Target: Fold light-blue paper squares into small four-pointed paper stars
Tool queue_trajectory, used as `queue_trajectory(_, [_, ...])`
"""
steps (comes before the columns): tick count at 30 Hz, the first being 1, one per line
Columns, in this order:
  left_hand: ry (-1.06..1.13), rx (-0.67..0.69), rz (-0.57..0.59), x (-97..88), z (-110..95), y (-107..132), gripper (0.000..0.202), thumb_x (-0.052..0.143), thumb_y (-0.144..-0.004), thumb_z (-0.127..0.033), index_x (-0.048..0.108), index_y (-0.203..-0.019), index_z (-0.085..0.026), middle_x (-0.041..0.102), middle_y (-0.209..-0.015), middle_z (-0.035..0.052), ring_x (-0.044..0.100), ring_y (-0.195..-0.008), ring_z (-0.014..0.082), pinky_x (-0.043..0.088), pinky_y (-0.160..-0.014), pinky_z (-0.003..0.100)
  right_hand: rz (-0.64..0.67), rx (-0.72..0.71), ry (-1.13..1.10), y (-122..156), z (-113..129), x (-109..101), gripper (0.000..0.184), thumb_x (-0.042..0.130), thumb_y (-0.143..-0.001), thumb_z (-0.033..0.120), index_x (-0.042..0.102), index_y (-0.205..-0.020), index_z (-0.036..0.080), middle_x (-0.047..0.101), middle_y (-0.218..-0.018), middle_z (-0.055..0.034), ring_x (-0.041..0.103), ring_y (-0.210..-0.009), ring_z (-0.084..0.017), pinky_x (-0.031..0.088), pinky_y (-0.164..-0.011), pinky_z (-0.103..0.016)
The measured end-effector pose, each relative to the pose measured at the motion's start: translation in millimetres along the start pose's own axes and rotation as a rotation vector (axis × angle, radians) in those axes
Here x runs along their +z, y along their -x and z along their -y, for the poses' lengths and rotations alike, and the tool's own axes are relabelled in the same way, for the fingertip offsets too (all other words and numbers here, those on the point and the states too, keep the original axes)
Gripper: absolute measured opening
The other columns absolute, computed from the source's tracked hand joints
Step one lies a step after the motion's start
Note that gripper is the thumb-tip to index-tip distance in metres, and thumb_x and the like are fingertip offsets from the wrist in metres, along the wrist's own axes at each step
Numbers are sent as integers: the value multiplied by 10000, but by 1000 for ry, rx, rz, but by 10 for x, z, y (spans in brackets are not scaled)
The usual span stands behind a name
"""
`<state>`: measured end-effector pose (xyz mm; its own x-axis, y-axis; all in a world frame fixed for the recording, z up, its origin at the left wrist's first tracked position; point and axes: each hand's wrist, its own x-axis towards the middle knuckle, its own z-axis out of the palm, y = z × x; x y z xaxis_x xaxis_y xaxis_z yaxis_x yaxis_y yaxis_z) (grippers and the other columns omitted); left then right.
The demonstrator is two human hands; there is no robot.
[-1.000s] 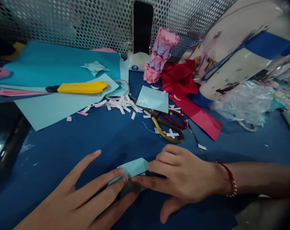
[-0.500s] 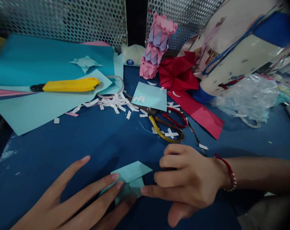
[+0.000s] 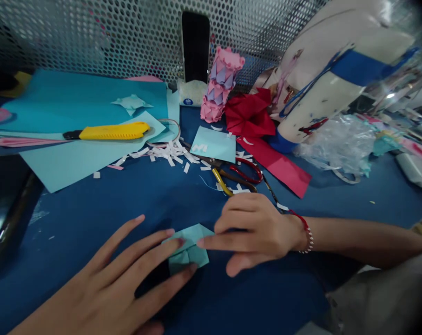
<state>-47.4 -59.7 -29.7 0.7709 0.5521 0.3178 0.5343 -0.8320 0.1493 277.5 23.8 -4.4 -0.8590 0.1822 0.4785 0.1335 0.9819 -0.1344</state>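
A small piece of light-blue paper (image 3: 190, 258), folded with flaps, lies on the blue tabletop between my hands. My left hand (image 3: 127, 270) is open, fingers spread, with several fingertips resting on the paper's left and lower parts. From the right, my right hand (image 3: 254, 232) touches the upper flap with its outstretched index fingertip. Its other fingers are curled and its thumb stands apart, gripping nothing. Just beyond that hand lie scissors (image 3: 227, 184) with one red and one yellow handle loop, their blades partly under a light-blue square sheet (image 3: 214, 144).
White paper scraps (image 3: 171, 151) litter the middle. Left are larger blue sheets (image 3: 92, 100) and a yellow utility knife (image 3: 113, 130). A pink-purple paper tower (image 3: 222, 83), red folded paper (image 3: 249, 114), a phone (image 3: 196, 46) and a white-blue bottle (image 3: 322, 102) stand behind.
My right index fingertip has moved from the paper's lower right edge up onto the upper flap. My left fingers have shifted slightly on the paper. The camera view has shifted too.
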Motion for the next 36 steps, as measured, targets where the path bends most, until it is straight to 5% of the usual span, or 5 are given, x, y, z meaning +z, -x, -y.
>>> queue_trajectory(4, [36, 6, -30, -36, 26, -61, 419, 497, -1162, -580, 633, -1549, -494, 602, -1617, -30, 492, -1560, 225, 65, -1438, 459, 68, 97, -10, -72, -33, 52, 513, 502, -1196, 515, 627, -1525, 142, 764, -1290, -122, 658, -1252, -210, 552, -1098, -360])
queue_trajectory(9, [-27, 70, -91, -91, 31, -121, 364, 499, -1186, -472, 712, -1466, -378, 650, -1460, 15, 549, -1432, 220, 99, -1427, 451, 113, 145, -143, -168, -94, 114, 458, 540, -1189, 438, 608, -1526, 135, 749, -1373, -155, 657, -1284, -236, 548, -1110, -391])
queue_trajectory(20, [-197, 88, -171, -317, 78, -209, 378, 381, -1199, -228, 758, -1191, -255, 736, -1168, 24, 644, -1115, 228, 356, -1238, 394, 223, 314, -195, -516, 45, 65, 127, 592, -1071, 141, 636, -1180, 189, 750, -1024, -40, 660, -994, -195, 446, -790, -299])
queue_trajectory(26, [-160, 163, -108, -390, 181, -198, 346, 420, -1160, -141, 732, -1279, -236, 760, -1203, 29, 673, -1094, 221, 479, -987, 353, 256, 372, -117, -686, 6, 78, 275, 716, -1080, 384, 604, -1230, 182, 702, -1242, -100, 653, -1091, -223, 448, -786, -305])
queue_trajectory(36, [-226, 128, -165, -350, 44, -123, 413, 431, -1145, -140, 636, -1501, -184, 769, -1369, 62, 679, -1236, 240, 398, -1168, 378, 414, 563, -312, -840, -1, 17, 302, 634, -986, 180, 508, -1261, 187, 660, -815, 53, 610, -726, -155, 329, -637, -274])
